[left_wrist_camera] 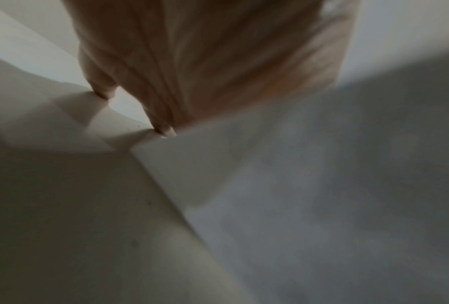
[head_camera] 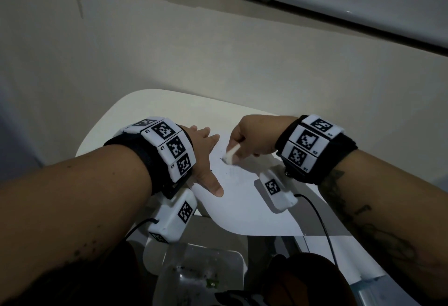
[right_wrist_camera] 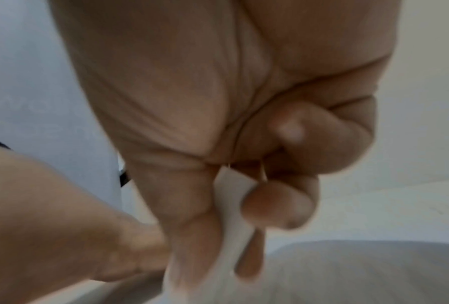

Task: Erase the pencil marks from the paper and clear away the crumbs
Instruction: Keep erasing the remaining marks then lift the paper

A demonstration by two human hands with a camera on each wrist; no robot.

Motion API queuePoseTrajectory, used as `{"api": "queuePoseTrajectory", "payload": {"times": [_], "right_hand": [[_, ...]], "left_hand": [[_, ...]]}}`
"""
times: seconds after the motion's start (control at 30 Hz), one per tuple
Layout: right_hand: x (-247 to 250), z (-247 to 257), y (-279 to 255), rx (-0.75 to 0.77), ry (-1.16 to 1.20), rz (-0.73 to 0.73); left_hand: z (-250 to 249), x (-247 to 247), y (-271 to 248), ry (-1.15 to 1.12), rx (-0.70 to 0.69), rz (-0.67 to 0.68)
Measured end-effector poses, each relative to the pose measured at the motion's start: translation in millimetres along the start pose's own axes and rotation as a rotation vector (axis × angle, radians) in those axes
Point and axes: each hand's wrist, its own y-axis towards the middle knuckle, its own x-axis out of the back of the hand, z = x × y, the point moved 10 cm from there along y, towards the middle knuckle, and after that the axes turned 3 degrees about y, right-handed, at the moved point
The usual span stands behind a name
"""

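- The paper [head_camera: 242,199] lies on the white surface [head_camera: 135,114], its near edge hanging past the surface's edge.
- The left hand [head_camera: 206,160] lies flat on the paper's left part, fingers straight and spread, thumb pointing toward the near edge; this looks meant to pin the sheet so rubbing won't drag or crease it.
- The right hand [head_camera: 252,136] pinches a white eraser [head_camera: 231,153] between thumb and fingers, its tip down on the paper just right of the left hand.
- Faint pencil marks [head_camera: 221,159] sit beside the eraser tip, so erasing seems under way, crumbs not yet cleared.
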Motion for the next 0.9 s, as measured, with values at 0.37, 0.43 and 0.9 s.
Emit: {"api": "queuePoseTrajectory", "payload": {"times": [0.37, 0.43, 0.9], "right_hand": [[-11.7, 7.4, -12.8, -0.001, -0.006, 0.034], [-17.0, 5.9, -21.1, -0.005, 0.028, 0.064], [-18.3, -40.4, -31.3, -0.105, 0.594, -0.236]], "left_hand": [[0.8, -1.4, 3.4, 0.002, 0.001, -0.005], [2.0, -3.7, 3.3, -0.020, -0.001, 0.006], [8.4, -3.9, -20.7, -0.019, -0.068, 0.035]]}}
